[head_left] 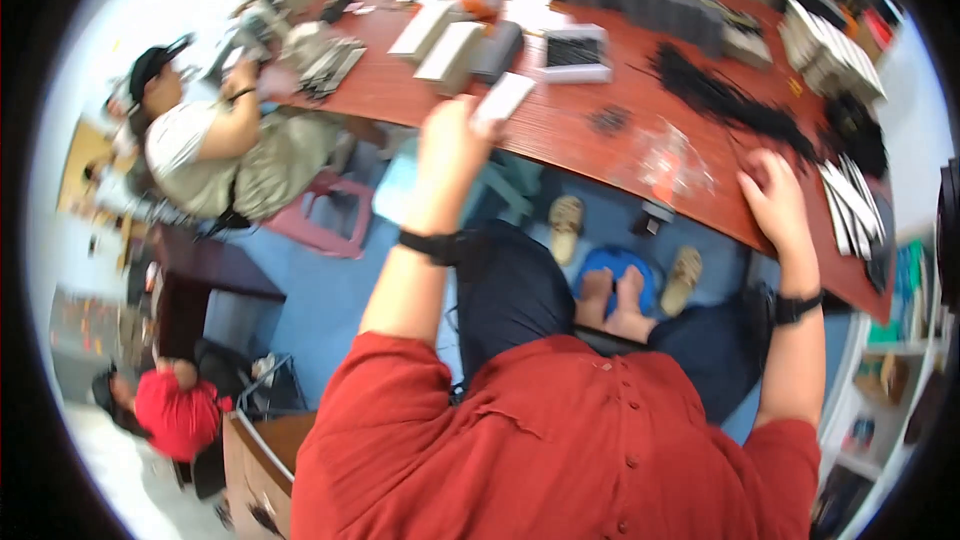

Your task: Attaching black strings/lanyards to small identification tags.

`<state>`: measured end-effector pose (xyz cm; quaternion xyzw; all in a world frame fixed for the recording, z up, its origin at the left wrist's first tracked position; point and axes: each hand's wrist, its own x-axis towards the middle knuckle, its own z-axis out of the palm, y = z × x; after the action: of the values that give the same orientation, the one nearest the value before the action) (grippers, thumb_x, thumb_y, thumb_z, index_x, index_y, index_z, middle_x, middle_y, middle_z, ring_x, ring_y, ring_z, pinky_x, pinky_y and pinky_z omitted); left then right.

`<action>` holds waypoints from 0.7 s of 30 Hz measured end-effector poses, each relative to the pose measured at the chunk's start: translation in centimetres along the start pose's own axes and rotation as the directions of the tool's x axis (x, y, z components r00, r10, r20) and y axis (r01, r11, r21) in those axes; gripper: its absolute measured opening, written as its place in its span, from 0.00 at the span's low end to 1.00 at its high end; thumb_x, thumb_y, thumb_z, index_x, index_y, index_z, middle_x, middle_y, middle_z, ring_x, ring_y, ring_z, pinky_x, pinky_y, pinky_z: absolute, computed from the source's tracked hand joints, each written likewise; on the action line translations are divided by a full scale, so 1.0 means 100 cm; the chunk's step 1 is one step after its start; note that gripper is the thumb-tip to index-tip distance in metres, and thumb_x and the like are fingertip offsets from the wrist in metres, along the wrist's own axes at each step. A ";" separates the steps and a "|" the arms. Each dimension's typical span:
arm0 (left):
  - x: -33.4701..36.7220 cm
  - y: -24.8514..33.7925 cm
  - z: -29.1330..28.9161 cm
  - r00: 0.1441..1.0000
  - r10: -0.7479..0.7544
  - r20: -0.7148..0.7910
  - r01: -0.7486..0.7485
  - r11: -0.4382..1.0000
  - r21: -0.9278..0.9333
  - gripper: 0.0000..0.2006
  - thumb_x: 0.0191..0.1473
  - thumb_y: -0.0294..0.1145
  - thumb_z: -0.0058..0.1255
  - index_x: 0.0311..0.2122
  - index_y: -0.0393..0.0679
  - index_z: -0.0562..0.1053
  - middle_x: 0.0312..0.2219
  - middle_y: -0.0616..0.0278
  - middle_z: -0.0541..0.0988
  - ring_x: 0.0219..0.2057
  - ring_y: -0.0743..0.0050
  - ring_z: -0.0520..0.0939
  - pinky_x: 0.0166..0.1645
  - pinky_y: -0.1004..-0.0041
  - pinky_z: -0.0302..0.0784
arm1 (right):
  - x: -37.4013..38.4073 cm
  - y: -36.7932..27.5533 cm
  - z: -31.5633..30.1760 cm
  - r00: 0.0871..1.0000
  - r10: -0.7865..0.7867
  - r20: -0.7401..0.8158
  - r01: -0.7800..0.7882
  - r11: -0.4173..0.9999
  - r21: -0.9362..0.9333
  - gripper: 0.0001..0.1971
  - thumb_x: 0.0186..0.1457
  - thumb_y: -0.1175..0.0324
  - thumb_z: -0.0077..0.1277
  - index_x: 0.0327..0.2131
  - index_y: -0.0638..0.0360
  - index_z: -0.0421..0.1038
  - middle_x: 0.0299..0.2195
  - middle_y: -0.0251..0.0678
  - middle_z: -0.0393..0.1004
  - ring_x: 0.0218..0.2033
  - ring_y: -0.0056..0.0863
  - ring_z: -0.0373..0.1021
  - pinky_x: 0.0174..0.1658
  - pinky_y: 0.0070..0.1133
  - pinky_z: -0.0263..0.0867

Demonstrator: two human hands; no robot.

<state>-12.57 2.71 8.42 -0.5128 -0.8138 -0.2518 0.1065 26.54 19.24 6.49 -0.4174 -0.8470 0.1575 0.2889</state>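
My left hand (458,140) is closed on one end of a slim white box (506,98) at the table's near edge. Over the table's front edge, further right, my right hand (777,198) shows its thumb apart from loosely curled fingers, with nothing visible in it. Nearest to it are a heap of thin black cords (735,100) and a crumpled clear plastic bag (665,160). A small pile of dark bits (609,120) lies between my hands. Beyond my left hand is an open white tray (605,68) with black pieces inside.
Long pale boxes (450,58) and a row of dark grey boxes (640,0) stand on the reddish table (560,130). White strips (850,205) lie at its right end. A person (200,130) works at the left, near a pink stool (325,220). Another person sits behind.
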 end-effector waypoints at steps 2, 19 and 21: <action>0.007 -0.007 0.004 0.996 -0.069 0.064 0.069 0.998 0.007 0.18 0.46 0.39 0.56 0.39 0.37 0.75 0.36 0.45 0.77 0.40 0.48 0.78 0.45 0.59 0.72 | -0.003 -0.002 0.001 0.998 -0.006 -0.057 0.008 0.999 0.039 0.11 0.49 0.70 0.53 0.37 0.60 0.68 0.30 0.41 0.68 0.32 0.33 0.68 0.38 0.26 0.65; -0.002 0.000 0.001 0.992 0.026 -0.121 -0.029 0.999 -0.021 0.09 0.45 0.31 0.54 0.30 0.39 0.71 0.26 0.48 0.76 0.33 0.46 0.77 0.38 0.56 0.72 | -0.019 -0.005 0.008 0.985 0.022 -0.169 0.013 0.979 0.205 0.05 0.49 0.77 0.50 0.32 0.63 0.68 0.30 0.35 0.66 0.29 0.25 0.64 0.34 0.19 0.63; -0.007 0.005 -0.001 0.977 0.040 -0.209 -0.047 0.998 -0.030 0.15 0.42 0.33 0.56 0.37 0.40 0.74 0.27 0.50 0.77 0.33 0.50 0.79 0.39 0.60 0.74 | -0.023 -0.005 0.005 0.970 -0.108 -0.217 0.125 0.990 0.067 0.06 0.50 0.73 0.50 0.33 0.62 0.70 0.32 0.40 0.70 0.35 0.36 0.68 0.40 0.26 0.64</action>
<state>-11.76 2.28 8.35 -0.5032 -0.7823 -0.3156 0.1878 27.08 17.09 5.51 -0.3695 -0.8273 0.1283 0.4033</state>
